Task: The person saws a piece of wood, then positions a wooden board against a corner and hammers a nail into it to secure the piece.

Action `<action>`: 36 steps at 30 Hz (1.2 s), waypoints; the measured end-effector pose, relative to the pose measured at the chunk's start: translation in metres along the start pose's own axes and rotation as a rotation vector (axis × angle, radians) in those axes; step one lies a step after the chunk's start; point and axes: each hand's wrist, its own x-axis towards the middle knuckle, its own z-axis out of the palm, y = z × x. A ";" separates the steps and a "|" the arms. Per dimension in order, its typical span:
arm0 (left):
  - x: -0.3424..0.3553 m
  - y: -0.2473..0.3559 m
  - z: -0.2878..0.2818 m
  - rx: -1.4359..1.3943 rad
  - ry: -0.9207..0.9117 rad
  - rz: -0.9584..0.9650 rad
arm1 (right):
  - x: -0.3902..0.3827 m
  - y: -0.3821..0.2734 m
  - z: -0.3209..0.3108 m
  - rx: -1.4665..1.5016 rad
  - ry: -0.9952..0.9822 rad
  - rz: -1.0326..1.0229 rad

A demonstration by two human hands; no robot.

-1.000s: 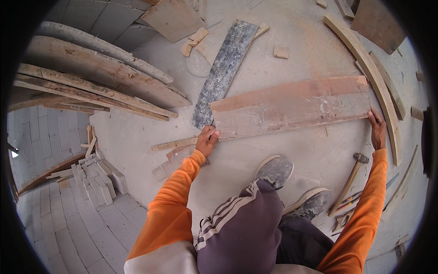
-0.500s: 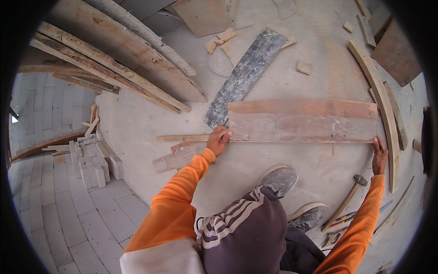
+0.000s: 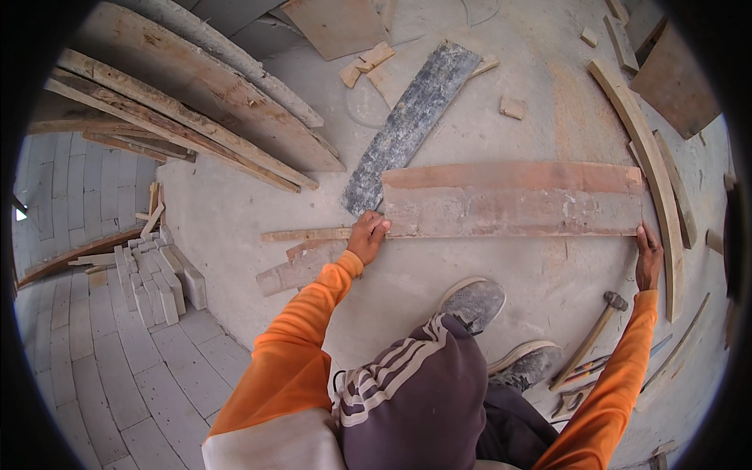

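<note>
A long, weathered board with a reddish band [image 3: 509,200] lies crosswise in front of me. My left hand [image 3: 368,235] grips its near left corner, and my right hand [image 3: 648,247] grips its near right corner. Behind its left end a speckled dark grey board [image 3: 415,110] lies at a slant on the concrete. A thin wooden batten [image 3: 301,236] and a short scrap plank [image 3: 290,274] lie left of my left hand. A hammer with a wooden handle [image 3: 587,345] lies below my right hand, beside some slim tools [image 3: 597,363].
Several long planks [image 3: 196,94] lean at the upper left. Grey blocks [image 3: 164,286] are stacked by the block wall [image 3: 55,196]. A curved timber [image 3: 658,188] runs along the right. Plywood [image 3: 677,82] and wood offcuts [image 3: 513,108] lie farther back. My shoes [image 3: 472,304] are below the board.
The reddish board, which tilted up to the right a second ago, now lies nearly level across the view. The whole scene has also shifted a little as my head moved.
</note>
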 end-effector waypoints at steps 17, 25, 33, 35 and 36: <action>-0.009 -0.010 -0.024 0.173 -0.168 0.163 | 0.029 -0.018 0.000 0.206 0.068 0.111; 0.013 0.012 -0.048 0.100 -0.430 -0.314 | 0.027 -0.074 -0.010 0.723 0.006 0.142; -0.025 0.004 -0.025 0.426 -0.033 0.097 | 0.011 -0.120 -0.002 0.634 0.117 0.048; -0.027 0.005 -0.011 0.468 0.014 0.170 | 0.016 -0.118 -0.010 0.623 0.119 0.055; -0.026 0.006 -0.005 0.457 0.027 0.150 | 0.015 -0.127 -0.006 0.610 0.142 0.055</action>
